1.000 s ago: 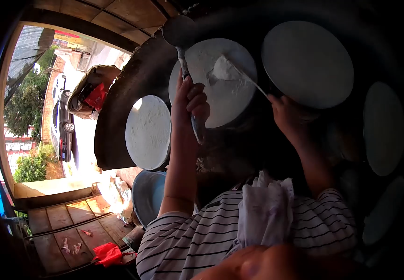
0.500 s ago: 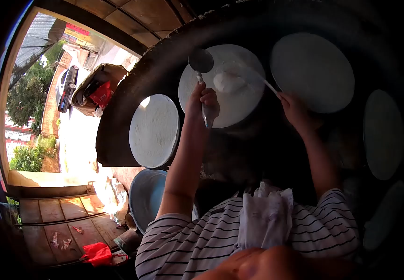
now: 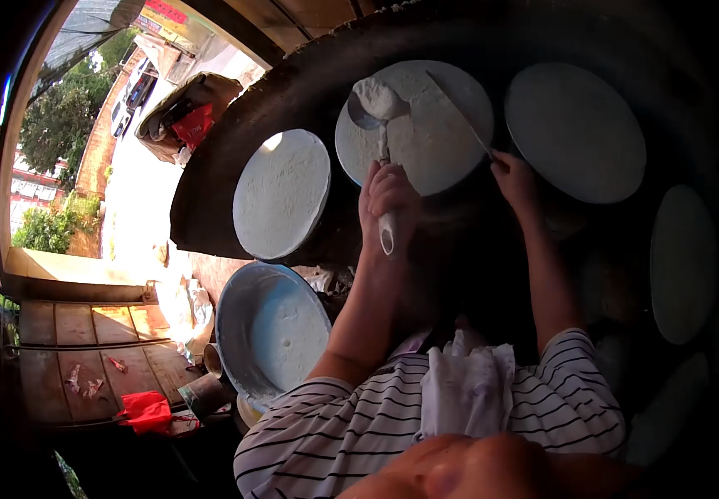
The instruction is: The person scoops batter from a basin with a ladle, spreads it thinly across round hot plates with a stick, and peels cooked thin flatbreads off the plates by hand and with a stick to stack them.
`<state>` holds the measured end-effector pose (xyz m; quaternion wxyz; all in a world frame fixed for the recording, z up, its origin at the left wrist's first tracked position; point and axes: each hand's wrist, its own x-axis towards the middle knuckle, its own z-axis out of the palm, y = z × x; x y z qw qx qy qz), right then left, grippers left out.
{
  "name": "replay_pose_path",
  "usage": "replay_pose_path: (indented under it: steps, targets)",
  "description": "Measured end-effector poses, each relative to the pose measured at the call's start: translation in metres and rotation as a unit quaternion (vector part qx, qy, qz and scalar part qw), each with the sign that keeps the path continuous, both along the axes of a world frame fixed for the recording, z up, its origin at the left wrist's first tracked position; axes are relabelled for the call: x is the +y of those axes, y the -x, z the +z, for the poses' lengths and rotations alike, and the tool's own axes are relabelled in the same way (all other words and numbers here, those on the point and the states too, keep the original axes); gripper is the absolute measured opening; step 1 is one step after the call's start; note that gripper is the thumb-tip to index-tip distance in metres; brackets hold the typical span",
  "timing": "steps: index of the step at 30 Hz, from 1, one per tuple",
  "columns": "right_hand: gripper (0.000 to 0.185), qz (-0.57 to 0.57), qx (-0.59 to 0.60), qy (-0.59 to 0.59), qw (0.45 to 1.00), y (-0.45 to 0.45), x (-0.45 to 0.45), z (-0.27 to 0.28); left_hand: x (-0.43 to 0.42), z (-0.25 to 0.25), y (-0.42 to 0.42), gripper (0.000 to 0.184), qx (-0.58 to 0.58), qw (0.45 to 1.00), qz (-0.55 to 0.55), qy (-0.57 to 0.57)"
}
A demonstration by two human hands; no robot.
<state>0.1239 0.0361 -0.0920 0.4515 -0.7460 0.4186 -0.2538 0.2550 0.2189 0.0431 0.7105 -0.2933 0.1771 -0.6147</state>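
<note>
We spot pale marks on the red bag (image 3: 192, 126), too small to read. The red sign (image 3: 166, 11) outside defeats us too.

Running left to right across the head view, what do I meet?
Lower red plastic bag, leftmost white batter round, ladle, thin spatula, large right batter round, rightmost batter round.

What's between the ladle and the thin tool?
In the head view, part of the white disc shows between the ladle and the thin tool.
</note>
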Motion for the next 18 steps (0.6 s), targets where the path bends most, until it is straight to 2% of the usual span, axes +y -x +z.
replay_pose_path:
  steps: [2,4,6,8,10,12,13,15,16,17,18]
  targets:
    - [0.037,0.088,0.06,0.041,0.993,-0.012,0.02,0.008,0.034,0.016,-0.01,0.036,-0.05,0.997,0.045,0.023]
    - [0.033,0.201,0.054,0.075,0.975,-0.025,0.04,0.007,0.079,0.041,-0.019,0.038,-0.09,0.99,0.108,0.009]
    - [0.033,0.178,0.077,0.056,0.979,-0.026,0.034,0.033,0.138,0.06,-0.028,0.039,-0.157,0.975,0.157,0.002]
    - [0.032,0.012,0.031,0.085,0.996,-0.025,0.0,0.002,0.203,0.068,-0.032,0.039,-0.196,0.955,0.218,-0.039]
    - [0.032,0.079,-0.016,0.07,0.994,-0.011,0.013,-0.037,0.274,0.061,-0.036,0.039,-0.237,0.925,0.264,-0.137]
    - [0.034,0.182,0.025,0.112,0.977,0.003,0.077,-0.014,0.344,0.034,-0.048,0.039,-0.234,0.9,0.271,-0.248]
    - [0.037,0.197,0.094,0.106,0.97,0.008,0.093,0.008,0.371,0.013,-0.058,0.039,-0.222,0.888,0.265,-0.304]
    - [0.035,0.103,0.025,0.077,0.991,0.017,0.095,-0.007,0.409,-0.022,-0.058,0.041,-0.092,0.855,0.259,-0.439]
    - [0.034,0.033,-0.011,0.082,0.996,0.033,0.088,-0.028,0.424,-0.047,-0.059,0.041,-0.032,0.862,0.248,-0.442]
    - [0.033,0.063,-0.006,0.082,0.995,0.046,0.106,-0.027,0.437,-0.076,-0.06,0.04,-0.007,0.847,0.234,-0.478]
    - [0.034,0.099,-0.048,0.102,0.989,0.059,0.124,-0.036,0.451,-0.122,-0.071,0.04,-0.013,0.778,0.219,-0.588]
